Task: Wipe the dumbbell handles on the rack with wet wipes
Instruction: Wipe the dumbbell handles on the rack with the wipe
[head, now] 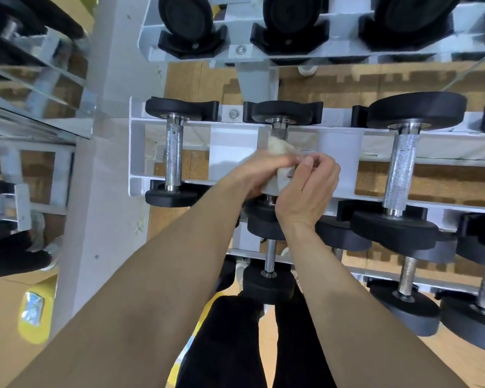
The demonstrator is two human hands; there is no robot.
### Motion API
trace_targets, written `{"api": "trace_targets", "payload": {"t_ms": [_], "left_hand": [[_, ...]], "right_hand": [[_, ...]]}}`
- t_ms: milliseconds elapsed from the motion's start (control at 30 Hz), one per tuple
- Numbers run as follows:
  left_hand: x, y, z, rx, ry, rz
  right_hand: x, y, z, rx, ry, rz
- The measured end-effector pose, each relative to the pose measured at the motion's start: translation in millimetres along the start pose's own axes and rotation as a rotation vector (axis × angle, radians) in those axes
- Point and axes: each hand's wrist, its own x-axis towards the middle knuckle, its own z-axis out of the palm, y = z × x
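The person stands over a white rack [136, 152] and looks down on its middle shelf, where three dumbbells lie side by side with their handles pointing away from the body. Both hands meet at the middle dumbbell [282, 113]. Its handle [277, 133] shows only as a short dark stub near the far head, because a pale, crumpled wipe [280, 148] covers the rest.

The left hand [256, 175] is curled over the wipe and the bar under it, so the cloth is pressed against the metal all the way round. The picture is blurred there and single fingers cannot be made out. The right hand [308, 191] comes in from the other side with its fingers bent, and thumb and fingertips pinch a loose edge of the wipe. This looks like a way to keep the cloth from bunching or sliding off as it is rubbed along the bar.

The left dumbbell [174, 158] and the right dumbbell [401, 169] lie bare on the same shelf, with their rough silver grips fully exposed and neither hand on them. More dumbbells sit on the shelves above and below — the rack holds each in black cradles, so the bar is free to be wrapped without lifting the weight. My guess is that this handle is partway wiped and others remain.
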Motion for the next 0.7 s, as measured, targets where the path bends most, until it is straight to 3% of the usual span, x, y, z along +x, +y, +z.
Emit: {"api": "trace_targets", "payload": {"t_ms": [133,200,433,533,633,700], "left_hand": [[8.8,-15.1,17.1,0.324,0.346,0.039],[12.8,-18.1,22.9,0.405,0.428,-0.002],[35.9,18.9,24.6,0.153,0.514,-0.007],[39.2,32.6,19.3,-0.022,0.407,0.008],[33.9,27.8,2.2,-0.349,0.028,-0.048],[25.5,23.2,-3.6,-0.418,-0.115,-0.137]], "right_hand": [[0.2,-2.4,-1.2,-0.002,0.018,0.02],[-2.0,-3.3,-1.4,0.011,0.034,0.024],[-5.9,-1.5,3.2,0.036,0.018,-0.04],[-3.8,2.0,2.8,0.038,0.035,-0.047],[-3.8,1.2,3.3,0.028,0.027,-0.065],[-3.8,0.7,3.5,0.027,0.025,-0.066]]}}
